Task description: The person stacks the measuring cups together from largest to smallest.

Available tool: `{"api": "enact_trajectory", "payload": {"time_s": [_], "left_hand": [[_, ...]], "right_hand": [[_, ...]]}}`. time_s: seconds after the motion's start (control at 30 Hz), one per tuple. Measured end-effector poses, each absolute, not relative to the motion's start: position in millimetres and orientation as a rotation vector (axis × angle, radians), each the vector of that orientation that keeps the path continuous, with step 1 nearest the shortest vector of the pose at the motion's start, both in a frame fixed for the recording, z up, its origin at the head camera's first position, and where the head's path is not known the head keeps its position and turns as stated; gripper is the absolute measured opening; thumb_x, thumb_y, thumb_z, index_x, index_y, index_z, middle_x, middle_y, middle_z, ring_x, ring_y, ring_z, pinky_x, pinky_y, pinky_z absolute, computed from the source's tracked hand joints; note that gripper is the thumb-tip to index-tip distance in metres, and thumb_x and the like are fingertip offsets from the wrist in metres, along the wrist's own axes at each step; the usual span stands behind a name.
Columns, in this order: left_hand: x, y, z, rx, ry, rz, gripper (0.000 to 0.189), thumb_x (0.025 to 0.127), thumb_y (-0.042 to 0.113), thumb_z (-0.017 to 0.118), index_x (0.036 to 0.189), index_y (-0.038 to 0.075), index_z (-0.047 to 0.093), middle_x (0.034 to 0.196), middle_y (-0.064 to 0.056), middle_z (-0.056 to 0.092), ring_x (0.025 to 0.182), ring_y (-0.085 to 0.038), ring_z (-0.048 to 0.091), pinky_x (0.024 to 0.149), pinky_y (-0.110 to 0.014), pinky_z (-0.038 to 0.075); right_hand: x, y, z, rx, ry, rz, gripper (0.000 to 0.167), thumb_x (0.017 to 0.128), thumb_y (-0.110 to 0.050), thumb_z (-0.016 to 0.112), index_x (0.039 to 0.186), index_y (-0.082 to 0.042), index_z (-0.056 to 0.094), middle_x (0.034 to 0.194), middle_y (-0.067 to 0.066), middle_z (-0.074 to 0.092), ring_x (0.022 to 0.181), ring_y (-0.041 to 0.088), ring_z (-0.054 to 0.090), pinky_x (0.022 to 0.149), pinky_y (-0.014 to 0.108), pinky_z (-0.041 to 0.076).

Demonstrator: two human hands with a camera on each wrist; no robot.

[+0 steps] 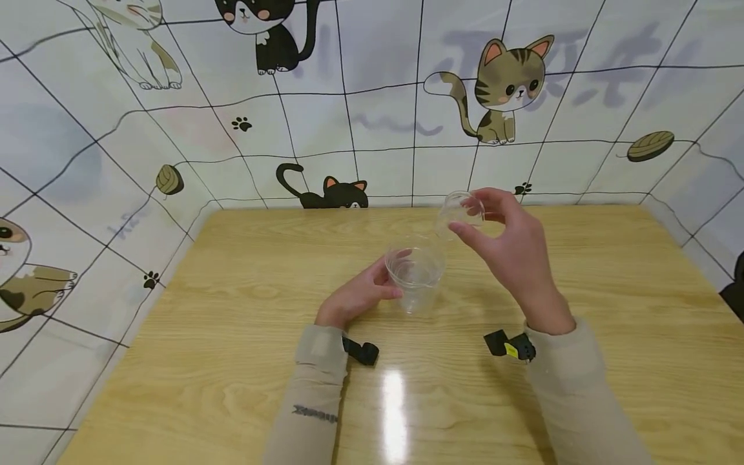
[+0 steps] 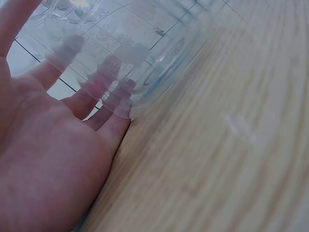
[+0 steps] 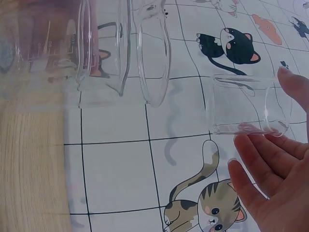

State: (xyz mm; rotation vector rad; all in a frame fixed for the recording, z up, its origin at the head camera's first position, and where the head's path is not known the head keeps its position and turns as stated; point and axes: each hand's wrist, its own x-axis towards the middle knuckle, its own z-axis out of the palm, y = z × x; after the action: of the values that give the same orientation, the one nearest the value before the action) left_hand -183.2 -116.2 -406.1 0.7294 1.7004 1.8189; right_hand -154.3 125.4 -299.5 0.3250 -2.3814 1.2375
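A clear beaker [image 1: 414, 287] with printed measuring marks stands upright on the wooden table. My left hand [image 1: 361, 294] holds it from the left, with the thumb on the near side and the fingers behind; in the left wrist view the fingers [image 2: 104, 84] show through its wall. Several rims show one after another at its mouth in the right wrist view. Up and to the right, my right hand [image 1: 514, 242] grips a smaller clear beaker [image 3: 241, 106] between thumb and fingers. That small beaker is in the air, tilted, close to the larger one's mouth.
The wooden table [image 1: 232, 361] ends at a wall covering [image 1: 383, 123] with cartoon cats and a line grid. A black object [image 1: 733, 290] shows at the right edge. Black straps [image 1: 361, 352] sit at both wrists.
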Motion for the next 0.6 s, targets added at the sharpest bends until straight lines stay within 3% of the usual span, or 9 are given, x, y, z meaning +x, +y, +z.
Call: {"api": "enact_trajectory", "payload": {"time_s": [0.6], "left_hand": [[-186.1, -116.9, -406.5, 0.749, 1.725, 1.780, 0.067, 0.086, -0.002, 0.054, 0.141, 0.018, 0.022, 0.141, -0.001, 0.029, 0.127, -0.020, 0.029, 0.102, -0.034, 0.025]], "right_hand": [[-160.6, 119.1, -305.5, 0.494, -2.429, 1.339, 0.053, 0.074, -0.039, 0.070, 0.115, -0.015, 0.047, 0.105, -0.006, 0.055, 0.100, 0.008, 0.048, 0.087, 0.033, 0.040]]}}
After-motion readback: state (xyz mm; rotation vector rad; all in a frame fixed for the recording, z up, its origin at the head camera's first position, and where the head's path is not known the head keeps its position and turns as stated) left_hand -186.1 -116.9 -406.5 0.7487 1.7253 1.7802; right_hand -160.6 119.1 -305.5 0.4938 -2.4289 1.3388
